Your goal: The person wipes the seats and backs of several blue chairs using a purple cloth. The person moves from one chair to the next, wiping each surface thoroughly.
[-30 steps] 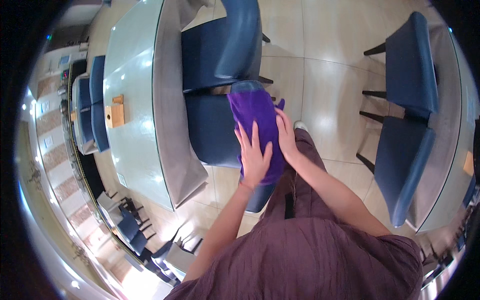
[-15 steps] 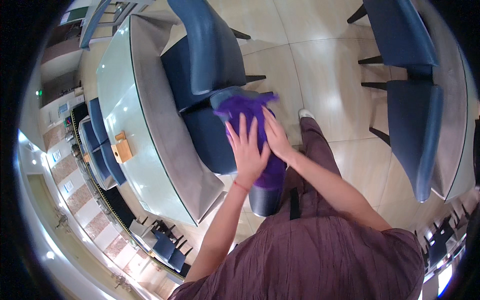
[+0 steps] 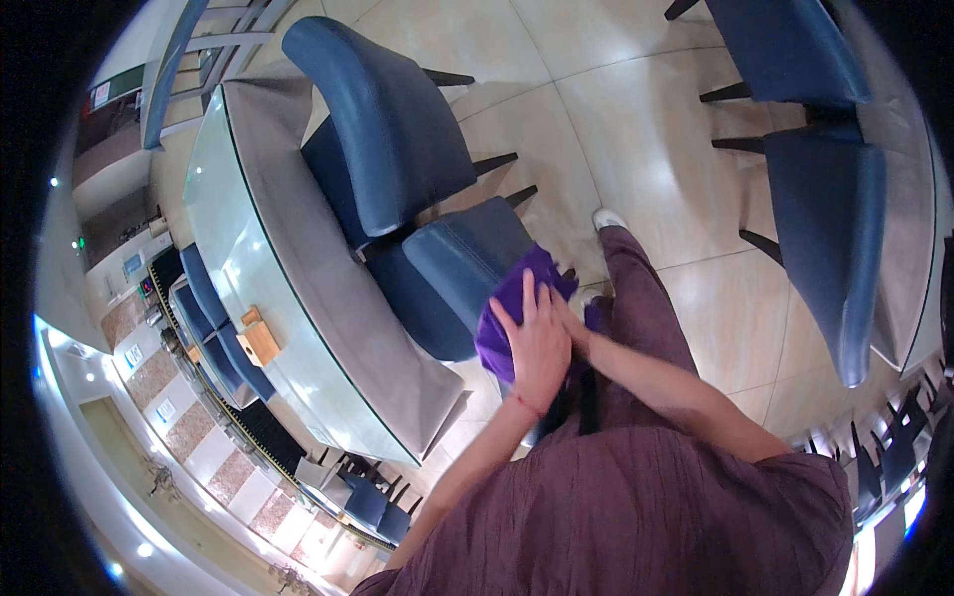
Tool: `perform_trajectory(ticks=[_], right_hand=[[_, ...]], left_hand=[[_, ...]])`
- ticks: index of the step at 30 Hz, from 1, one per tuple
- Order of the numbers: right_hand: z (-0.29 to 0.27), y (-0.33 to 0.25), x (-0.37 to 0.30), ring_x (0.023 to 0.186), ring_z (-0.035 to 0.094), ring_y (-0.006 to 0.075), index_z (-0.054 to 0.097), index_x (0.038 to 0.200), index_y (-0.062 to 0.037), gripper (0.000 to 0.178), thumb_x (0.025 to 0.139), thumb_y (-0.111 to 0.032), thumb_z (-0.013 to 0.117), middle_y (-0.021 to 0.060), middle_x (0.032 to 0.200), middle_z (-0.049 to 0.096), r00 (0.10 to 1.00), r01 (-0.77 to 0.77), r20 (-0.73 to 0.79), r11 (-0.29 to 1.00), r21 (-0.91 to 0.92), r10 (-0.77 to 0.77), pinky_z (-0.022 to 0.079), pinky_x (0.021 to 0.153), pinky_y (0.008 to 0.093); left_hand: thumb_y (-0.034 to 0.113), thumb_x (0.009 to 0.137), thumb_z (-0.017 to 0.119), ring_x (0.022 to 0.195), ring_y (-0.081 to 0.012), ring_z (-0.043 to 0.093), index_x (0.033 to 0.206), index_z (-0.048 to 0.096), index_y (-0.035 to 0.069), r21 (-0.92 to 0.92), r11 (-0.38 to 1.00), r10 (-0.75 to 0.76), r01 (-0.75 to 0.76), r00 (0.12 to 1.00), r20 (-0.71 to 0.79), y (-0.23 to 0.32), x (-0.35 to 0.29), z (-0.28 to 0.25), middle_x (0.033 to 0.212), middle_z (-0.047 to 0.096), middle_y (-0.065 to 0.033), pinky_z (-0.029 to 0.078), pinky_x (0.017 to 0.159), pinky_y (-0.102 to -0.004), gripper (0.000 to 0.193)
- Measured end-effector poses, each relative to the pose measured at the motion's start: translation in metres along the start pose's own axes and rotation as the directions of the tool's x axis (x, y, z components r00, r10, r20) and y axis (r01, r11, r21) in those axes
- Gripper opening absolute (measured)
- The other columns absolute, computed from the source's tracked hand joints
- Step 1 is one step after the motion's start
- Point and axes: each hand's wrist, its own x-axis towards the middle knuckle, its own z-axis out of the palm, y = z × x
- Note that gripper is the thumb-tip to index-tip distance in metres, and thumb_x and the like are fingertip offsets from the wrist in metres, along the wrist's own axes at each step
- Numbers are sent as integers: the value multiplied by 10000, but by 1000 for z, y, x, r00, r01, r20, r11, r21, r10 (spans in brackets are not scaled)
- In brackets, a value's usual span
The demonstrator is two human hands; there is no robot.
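Note:
A purple cloth [image 3: 509, 303] lies over the top of a blue chair backrest [image 3: 465, 256] right in front of me. My left hand [image 3: 537, 346] is pressed flat on the cloth with fingers spread. My right hand [image 3: 574, 328] sits beside it, mostly hidden behind the left hand, touching the cloth's right edge; its grip cannot be made out. The chair stands at a long table [image 3: 298, 298] covered with a grey cloth and a glass top.
A second blue chair [image 3: 383, 129] stands next to the first. Two more blue chairs [image 3: 830, 228] stand at another table on the right, across a beige tiled floor [image 3: 636, 149]. A small wooden box [image 3: 260, 343] rests on the long table.
Both hands have slid with the purple cloth down along the chair backrest toward my body. My head has tilted, so the table and chairs have shifted in the view.

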Motion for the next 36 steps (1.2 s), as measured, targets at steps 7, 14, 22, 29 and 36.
perform_trajectory(ticks=[7,14,22,29,36], right_hand=[[26,-77,-40,1334,478,246,442,1449,-28,442,1102,-283,343,107,1393,549,992,-102,-60,984,149,112,354,1153,372],[72,-150,117,1346,455,415,531,1372,27,431,1001,-160,417,246,1422,528,889,450,150,887,-102,-433,331,1176,464],[34,-39,191,1352,461,365,561,1330,24,427,1043,-236,383,235,1393,556,755,642,456,390,-660,-471,333,1167,434],[2,49,32,1343,470,354,549,1341,19,419,1039,-229,395,231,1384,560,957,285,80,843,-456,-279,336,1163,429],[31,85,-113,1334,479,344,536,1351,13,414,1035,-221,407,228,1375,564,960,-93,-220,939,330,172,339,1160,424]], left_hand=[[242,821,733,1461,-624,92,1422,546,134,-568,820,-164,74,980,-109,-28,-76,33,1631,204,-261,178,1183,-669,638],[264,839,680,1479,-590,78,1476,472,80,-481,824,-441,299,871,-215,-84,33,-10,1650,201,-215,146,1167,-689,695],[311,920,525,1420,-487,362,1266,679,58,196,978,-92,66,988,127,-76,124,18,1306,644,-206,216,1126,-682,456],[327,1007,432,1495,-465,253,1497,490,78,236,933,9,-273,672,740,25,82,64,1603,370,-183,112,1198,-633,553],[234,978,462,1371,-422,473,1269,686,1,108,803,414,-587,678,608,63,-56,51,1359,626,-212,224,1182,-596,435]])
